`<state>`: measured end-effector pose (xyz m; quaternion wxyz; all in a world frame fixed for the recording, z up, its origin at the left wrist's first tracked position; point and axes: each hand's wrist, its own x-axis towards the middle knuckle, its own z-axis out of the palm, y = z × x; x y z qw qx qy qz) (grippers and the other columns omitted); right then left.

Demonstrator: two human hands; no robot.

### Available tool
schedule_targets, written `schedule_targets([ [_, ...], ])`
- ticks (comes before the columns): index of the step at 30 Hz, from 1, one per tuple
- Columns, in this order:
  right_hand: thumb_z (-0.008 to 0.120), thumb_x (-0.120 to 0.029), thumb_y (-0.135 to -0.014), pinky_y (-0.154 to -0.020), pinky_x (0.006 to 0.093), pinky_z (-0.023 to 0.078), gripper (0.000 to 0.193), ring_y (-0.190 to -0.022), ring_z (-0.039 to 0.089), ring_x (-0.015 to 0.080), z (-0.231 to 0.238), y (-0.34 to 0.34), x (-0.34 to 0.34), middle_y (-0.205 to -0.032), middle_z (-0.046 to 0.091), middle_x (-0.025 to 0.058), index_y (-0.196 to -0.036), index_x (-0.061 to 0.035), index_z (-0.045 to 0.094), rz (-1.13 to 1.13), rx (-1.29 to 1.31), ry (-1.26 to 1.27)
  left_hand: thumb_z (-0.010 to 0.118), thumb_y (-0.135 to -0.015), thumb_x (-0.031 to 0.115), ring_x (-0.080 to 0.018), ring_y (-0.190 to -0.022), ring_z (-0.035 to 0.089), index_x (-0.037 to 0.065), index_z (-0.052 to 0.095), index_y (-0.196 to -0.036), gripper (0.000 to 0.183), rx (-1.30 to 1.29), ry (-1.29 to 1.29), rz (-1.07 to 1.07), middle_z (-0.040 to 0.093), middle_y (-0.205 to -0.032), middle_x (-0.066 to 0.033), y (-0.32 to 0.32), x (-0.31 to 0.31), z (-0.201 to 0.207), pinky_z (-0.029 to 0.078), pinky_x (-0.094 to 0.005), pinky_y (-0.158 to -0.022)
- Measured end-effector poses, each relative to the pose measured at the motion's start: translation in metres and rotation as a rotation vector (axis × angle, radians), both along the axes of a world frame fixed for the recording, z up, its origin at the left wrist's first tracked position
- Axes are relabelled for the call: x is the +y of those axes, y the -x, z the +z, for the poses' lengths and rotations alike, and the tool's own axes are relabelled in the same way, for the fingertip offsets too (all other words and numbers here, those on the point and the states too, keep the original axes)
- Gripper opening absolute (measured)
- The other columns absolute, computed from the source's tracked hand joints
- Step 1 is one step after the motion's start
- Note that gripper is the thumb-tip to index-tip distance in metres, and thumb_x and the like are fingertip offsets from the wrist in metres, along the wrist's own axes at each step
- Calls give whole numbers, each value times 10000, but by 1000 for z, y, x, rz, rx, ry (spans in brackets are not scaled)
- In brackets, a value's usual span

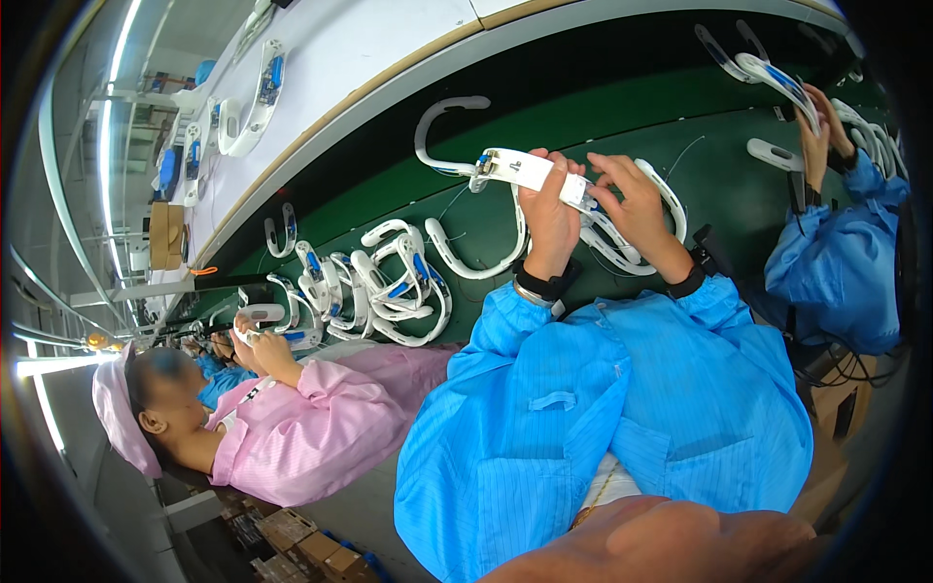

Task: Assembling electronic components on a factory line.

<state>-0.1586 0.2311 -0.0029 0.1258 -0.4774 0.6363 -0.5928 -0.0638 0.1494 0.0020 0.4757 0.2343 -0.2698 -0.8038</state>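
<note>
My left hand (552, 216) is closed round a white curved plastic housing (525, 169), thumb on top. Small electronic parts show at the housing's left end, where a white hook-shaped arm (434, 131) joins it and curls up and away. My right hand (637, 209) is at the right end of the housing, fingers stretched and apart, thumb close to a white end piece (574, 190). Whether the thumb touches that piece, I cannot tell. Below and behind my hands lie more white curved pieces (622, 257) on the green work surface, partly hidden by my hands.
Several white curved assemblies with blue parts (398, 282) lie to the left. A person in pink (321, 418) works there; another in blue (836, 253) holds a similar piece at right. A white shelf (360, 49) runs along the far side. Black cables (850, 367) hang at right.
</note>
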Motion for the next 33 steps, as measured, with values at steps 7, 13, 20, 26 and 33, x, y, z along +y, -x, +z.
schedule_targets([
  [7,695,8,-723,-626,300,486,358,-724,622,213,-21,2,16,-894,612,106,-1070,-22,614,34,48,-56,581,-859,-22,-201,-833,558,38,433,-1080,273,-9,50,-27,546,-922,-90,0,-2,2,489,-389,-813],
  [13,679,36,-739,-617,294,488,239,-734,619,208,-18,4,9,-873,613,97,-965,-31,642,18,161,27,581,-855,-24,-202,-810,563,41,441,-1075,269,-42,66,-104,549,-898,-89,3,-3,-4,491,-385,-801],
  [20,671,48,-750,-651,292,496,229,-756,619,211,-14,-1,6,-955,609,114,-963,-17,617,-36,-50,49,581,-857,-21,-200,-829,573,30,445,-1093,277,-12,105,-139,554,-904,-91,6,2,-12,490,-358,-792],
  [26,696,21,-719,-716,323,504,288,-811,634,235,-18,5,6,-1025,615,134,-991,-21,613,18,15,13,581,-854,-22,-185,-848,589,31,467,-1098,274,-160,209,-162,564,-906,-84,-1,-2,-15,490,-321,-782],
  [33,696,-39,-724,-660,369,483,164,-759,619,262,-38,9,14,-848,655,101,-882,-27,652,26,329,-79,590,-844,-25,-187,-850,601,25,469,-1094,282,-181,245,-105,568,-923,-83,-2,4,-11,501,-317,-775],
])
